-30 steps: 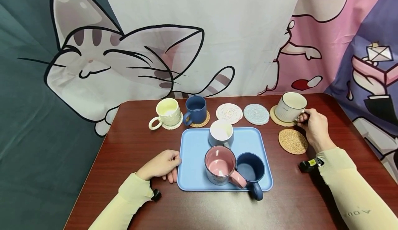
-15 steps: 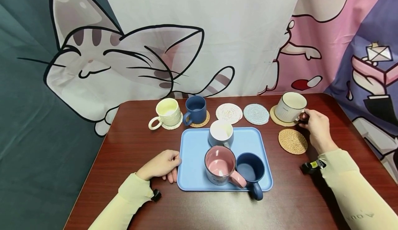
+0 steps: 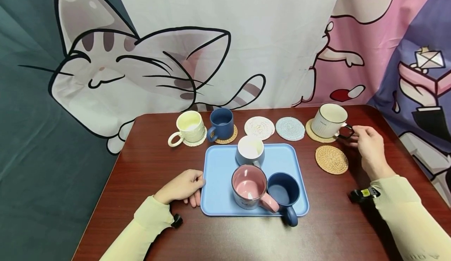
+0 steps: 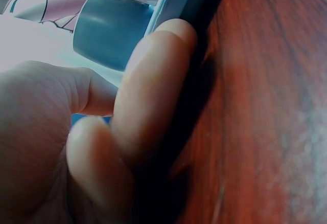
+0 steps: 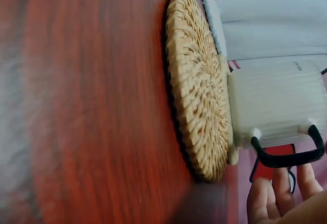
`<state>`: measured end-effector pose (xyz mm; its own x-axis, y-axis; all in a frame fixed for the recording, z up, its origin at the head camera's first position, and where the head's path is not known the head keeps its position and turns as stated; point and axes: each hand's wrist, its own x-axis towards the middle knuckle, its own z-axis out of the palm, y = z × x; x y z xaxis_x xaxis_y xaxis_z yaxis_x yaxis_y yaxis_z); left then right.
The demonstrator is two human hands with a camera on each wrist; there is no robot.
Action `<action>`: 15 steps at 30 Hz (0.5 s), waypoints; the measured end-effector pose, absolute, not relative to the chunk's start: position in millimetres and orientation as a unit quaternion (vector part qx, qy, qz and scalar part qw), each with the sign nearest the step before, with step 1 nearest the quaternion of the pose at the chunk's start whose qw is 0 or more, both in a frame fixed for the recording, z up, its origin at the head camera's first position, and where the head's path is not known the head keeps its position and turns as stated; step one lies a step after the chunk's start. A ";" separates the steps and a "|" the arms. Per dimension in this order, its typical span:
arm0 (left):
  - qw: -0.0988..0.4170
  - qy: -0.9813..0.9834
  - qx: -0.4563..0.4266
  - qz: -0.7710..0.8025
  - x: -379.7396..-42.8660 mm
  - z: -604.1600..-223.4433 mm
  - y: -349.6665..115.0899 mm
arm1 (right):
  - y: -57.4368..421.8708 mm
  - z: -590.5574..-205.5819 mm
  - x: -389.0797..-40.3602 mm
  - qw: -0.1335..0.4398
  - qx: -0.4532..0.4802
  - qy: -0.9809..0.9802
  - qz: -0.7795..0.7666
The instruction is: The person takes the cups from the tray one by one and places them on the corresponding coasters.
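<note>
Your white ribbed mug (image 3: 327, 124) stands upright on a round tan coaster (image 3: 311, 134) at the far right of the table (image 3: 158, 147), its mouth up and its long axis vertical. Its black handle (image 5: 288, 160) points to your right and a little toward you. Your right hand (image 3: 371, 149) is just beside that handle, the fingers loosely extended and slightly spread rather than wrapped round it; whether a fingertip touches the loop, you cannot tell. Your left hand (image 3: 183, 184) pinches the left edge of the blue tray (image 3: 218, 174), whose long axis runs left to right in front of you. On it are a pink mug (image 3: 249, 184), a navy mug (image 3: 284, 190) with its handle over the near edge, and a grey mug (image 3: 248, 157) behind them. The head view alone shows into the ribbed mug, past its dark rim. From the right wrist, the mug appears sideways, and you see the white mounts joining the handle to the wall, small lettering, and the braided edge of the woven coaster (image 3: 331, 160) nearer you. The left wrist view shows a finger against the tray's edge, with dark shadow on the wood beneath.
</note>
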<state>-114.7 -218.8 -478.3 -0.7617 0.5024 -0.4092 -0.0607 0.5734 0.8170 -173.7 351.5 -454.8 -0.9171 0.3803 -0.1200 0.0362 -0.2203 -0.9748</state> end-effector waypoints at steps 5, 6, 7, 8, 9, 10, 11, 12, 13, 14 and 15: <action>0.319 0.827 0.134 0.443 -115.5 -477.8 -218.2 | 353.8 -449.7 -160.2 0.149 -0.216 -0.608 0.749; 0.319 0.827 0.135 0.442 -115.7 -478.1 -218.1 | 353.7 -448.7 -157.1 0.152 -0.219 -0.609 0.747; 0.319 0.827 0.135 0.442 -115.7 -478.4 -218.1 | 353.2 -447.9 -153.9 0.154 -0.220 -0.612 0.744; 0.320 0.827 0.135 0.442 -115.9 -479.0 -218.1 | 352.6 -447.2 -150.5 0.152 -0.218 -0.617 0.741; 0.320 0.827 0.135 0.442 -115.9 -479.2 -218.0 | 351.7 -446.6 -147.0 0.149 -0.213 -0.622 0.739; 0.320 0.827 0.136 0.442 -115.9 -479.5 -218.2 | 350.3 -446.1 -143.1 0.144 -0.207 -0.627 0.737; 0.320 0.827 0.136 0.442 -116.0 -479.7 -218.3 | 348.4 -445.6 -138.8 0.139 -0.199 -0.636 0.733; 0.321 0.827 0.136 0.442 -116.0 -480.0 -218.5 | 345.8 -445.1 -134.5 0.133 -0.190 -0.642 0.731; 0.321 0.827 0.136 0.441 -116.1 -480.4 -218.8 | 342.8 -444.6 -130.2 0.128 -0.184 -0.649 0.727; 0.321 0.827 0.136 0.441 -116.1 -480.6 -219.0 | 339.5 -444.0 -125.7 0.122 -0.177 -0.654 0.726; 0.321 0.827 0.135 0.441 -116.1 -480.8 -219.3 | 335.7 -443.4 -121.0 0.117 -0.170 -0.660 0.722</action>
